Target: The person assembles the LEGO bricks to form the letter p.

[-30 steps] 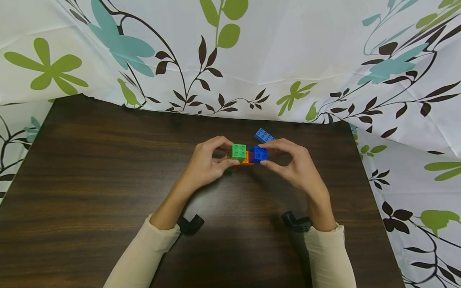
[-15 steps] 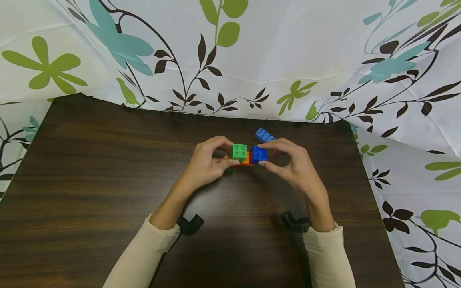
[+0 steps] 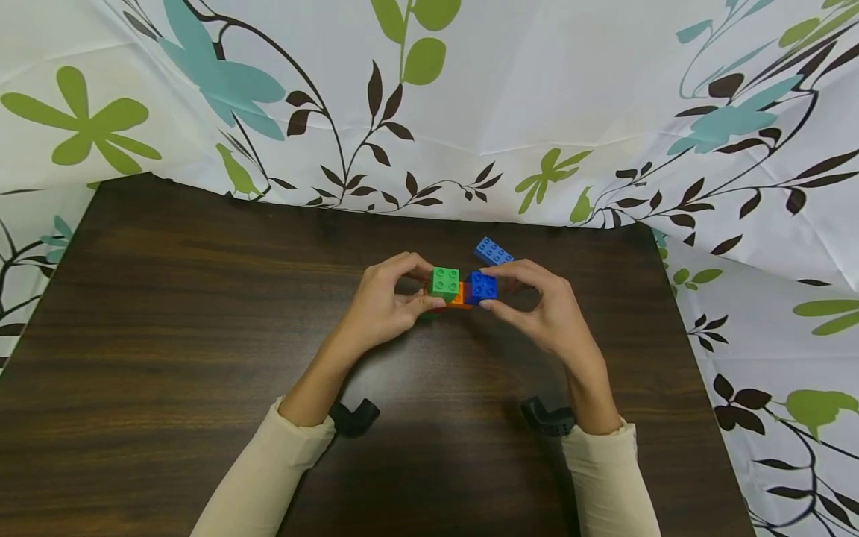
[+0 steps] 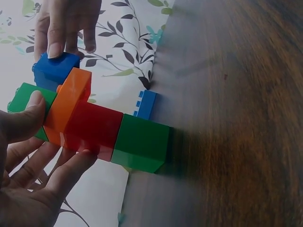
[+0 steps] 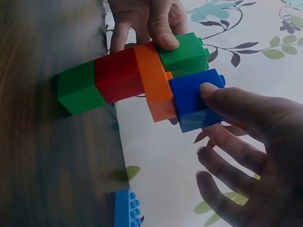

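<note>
A stack of building bricks stands upright on the table: a green brick [image 4: 142, 142] at the bottom, a red brick [image 4: 97, 125] above it, then a longer orange brick [image 5: 154, 85]. On the orange brick's left half sits another green brick [image 3: 445, 282]. My left hand [image 3: 392, 298] grips the stack, thumb on this upper green brick and a finger against the red one. My right hand [image 3: 550, 306] pinches a dark blue brick [image 3: 482, 287] at the orange brick's right half. Whether the blue brick is fully seated I cannot tell.
A loose lighter blue brick [image 3: 493, 252] lies on the dark wooden table [image 3: 201, 335] just behind the stack. A white patterned cloth [image 3: 470, 112] hangs along the table's back edge. Black wrist devices [image 3: 356, 418] sit at both sleeves.
Almost nothing differs. My right wrist has shifted slightly left, while both hands keep their hold on the bricks.
</note>
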